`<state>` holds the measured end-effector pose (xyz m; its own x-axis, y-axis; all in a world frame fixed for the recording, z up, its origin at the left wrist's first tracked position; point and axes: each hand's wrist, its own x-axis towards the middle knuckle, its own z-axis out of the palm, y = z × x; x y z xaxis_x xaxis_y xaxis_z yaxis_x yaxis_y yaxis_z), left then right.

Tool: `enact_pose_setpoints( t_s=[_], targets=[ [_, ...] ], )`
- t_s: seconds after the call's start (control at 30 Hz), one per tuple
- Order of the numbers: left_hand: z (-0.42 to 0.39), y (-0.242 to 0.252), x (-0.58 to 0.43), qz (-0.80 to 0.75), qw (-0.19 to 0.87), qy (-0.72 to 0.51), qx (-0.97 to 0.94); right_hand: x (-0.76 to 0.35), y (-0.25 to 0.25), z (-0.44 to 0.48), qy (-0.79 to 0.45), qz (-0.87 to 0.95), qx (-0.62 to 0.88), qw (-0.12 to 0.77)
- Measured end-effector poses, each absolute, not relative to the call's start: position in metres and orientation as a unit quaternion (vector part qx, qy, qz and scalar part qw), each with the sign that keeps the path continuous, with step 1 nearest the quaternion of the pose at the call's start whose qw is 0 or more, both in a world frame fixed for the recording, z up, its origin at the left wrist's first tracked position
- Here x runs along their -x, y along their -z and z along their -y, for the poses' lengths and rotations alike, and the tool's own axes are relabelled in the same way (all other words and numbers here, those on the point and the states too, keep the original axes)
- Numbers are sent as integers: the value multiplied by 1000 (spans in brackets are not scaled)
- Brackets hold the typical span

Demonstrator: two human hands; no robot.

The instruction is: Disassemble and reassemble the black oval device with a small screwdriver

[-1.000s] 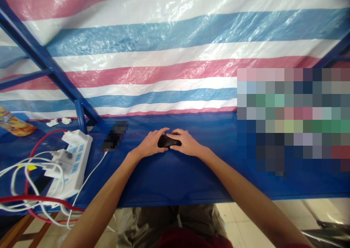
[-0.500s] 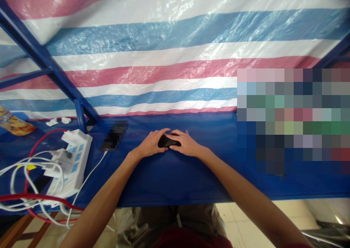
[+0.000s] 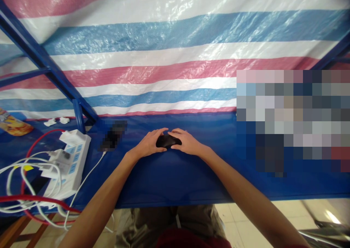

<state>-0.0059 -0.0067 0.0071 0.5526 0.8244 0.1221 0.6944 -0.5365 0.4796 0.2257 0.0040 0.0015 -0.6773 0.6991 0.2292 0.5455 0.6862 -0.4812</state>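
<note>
A black computer mouse [image 3: 168, 141], smooth and rounded, lies crosswise between my two hands over the blue tabletop [image 3: 175, 178]. My left hand [image 3: 151, 142] grips its left end, with the thumb on the near side and the fingers curled round the far side. The other end is held by my right hand [image 3: 187, 141] in the same way, thumb near and fingers far. Both hands partly cover the mouse's ends. Whether it touches the tabletop is hard to make out.
To the left are a white power strip [image 3: 78, 160], tangled white and red cables [image 3: 35, 199], a blurred dark phone-like device [image 3: 113, 136] on a white cord and a snack bag [image 3: 13, 122]. Striped sheeting [image 3: 153, 69] hangs behind. Pixelated items fill the right side.
The fingers have shifted round the mouse, and more of its top shows between the hands. Both hands stay on it in nearly the same place.
</note>
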Motion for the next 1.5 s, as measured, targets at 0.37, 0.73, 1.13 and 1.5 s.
enact_pose_setpoints(
  t_s=[0.37,0.73,1.13,1.5],
  targets=[
    [7,-7,4,-437,154,-167,-870,-226,1,-5,-172,902,338,209],
    [6,-8,6,-450,86,-192,-868,-229,-2,-8,-189,859,362,309],
    [11,-8,-1,-401,81,-183,-894,-227,-4,-10,-164,824,423,338],
    [8,-5,2,-426,89,-173,-883,-239,-15,-13,-84,816,533,210]
  ],
)
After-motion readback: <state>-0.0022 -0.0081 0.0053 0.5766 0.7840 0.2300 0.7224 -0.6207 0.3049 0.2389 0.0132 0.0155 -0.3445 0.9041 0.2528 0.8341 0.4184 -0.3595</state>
